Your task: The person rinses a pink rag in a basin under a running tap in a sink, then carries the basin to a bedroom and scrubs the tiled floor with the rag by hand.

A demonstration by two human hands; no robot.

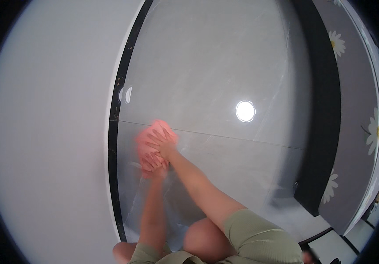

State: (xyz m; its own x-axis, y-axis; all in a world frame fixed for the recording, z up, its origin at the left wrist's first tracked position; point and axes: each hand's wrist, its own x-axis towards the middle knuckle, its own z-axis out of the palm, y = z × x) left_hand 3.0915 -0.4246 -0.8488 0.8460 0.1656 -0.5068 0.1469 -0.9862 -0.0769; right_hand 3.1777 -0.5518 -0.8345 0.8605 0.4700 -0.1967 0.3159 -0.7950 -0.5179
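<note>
Both of my hands lie on a pink cloth (159, 125) spread on the grey tiled floor (215, 72), close to the wall's black skirting. My right hand (163, 145) presses flat on the cloth's right part, its fingers spread toward the upper left. Just below it, my left hand (154, 164) holds down the lower part, fingers slightly apart and blurred. The two hands meet near the wrist of the right one. Folds of the cloth show around the fingers, and its outer edges are blurred. What lies beneath the cloth is hidden.
A white wall (54, 132) with black skirting (113, 145) runs along the left. On the right stands furniture with a black base (323, 109) and a grey daisy-printed side (354, 99). A round light reflection shows on the floor. My bent knee (206, 239) is at the bottom.
</note>
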